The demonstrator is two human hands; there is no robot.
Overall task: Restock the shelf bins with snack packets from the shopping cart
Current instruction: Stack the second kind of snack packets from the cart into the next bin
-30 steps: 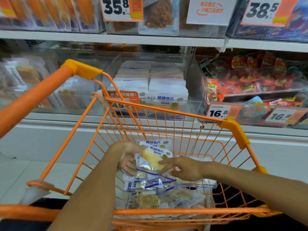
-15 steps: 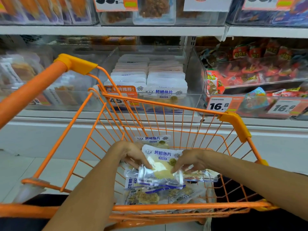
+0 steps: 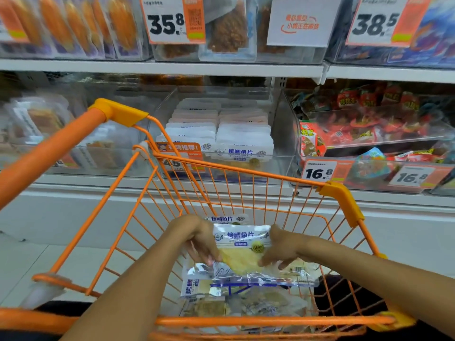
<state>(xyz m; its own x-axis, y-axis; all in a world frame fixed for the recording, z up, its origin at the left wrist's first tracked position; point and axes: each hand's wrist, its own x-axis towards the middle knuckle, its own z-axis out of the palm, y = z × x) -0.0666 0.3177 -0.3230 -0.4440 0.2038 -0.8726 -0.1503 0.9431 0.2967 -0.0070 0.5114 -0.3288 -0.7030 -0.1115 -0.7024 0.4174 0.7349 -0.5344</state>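
Inside the orange shopping cart point(image 3: 248, 172) both my hands hold a stack of white-and-clear fish snack packets point(image 3: 242, 252) with blue print. My left hand point(image 3: 202, 238) grips the stack's left edge, and my right hand point(image 3: 278, 249) grips its right edge. More of the same packets point(image 3: 246, 306) lie on the cart's floor beneath. Beyond the cart, the clear shelf bin point(image 3: 283, 166) holds two rows of matching packets point(image 3: 219, 129).
A bin of red snack packets point(image 3: 369, 124) stands to the right with 16.8 price tags point(image 3: 318, 171). Another clear bin point(image 3: 49, 126) is on the left. The upper shelf point(image 3: 162, 67) carries more bins and price cards. White floor lies left of the cart.
Both hands gathered packets off the pile, took the stack by its sides and raised it a little inside the cart.
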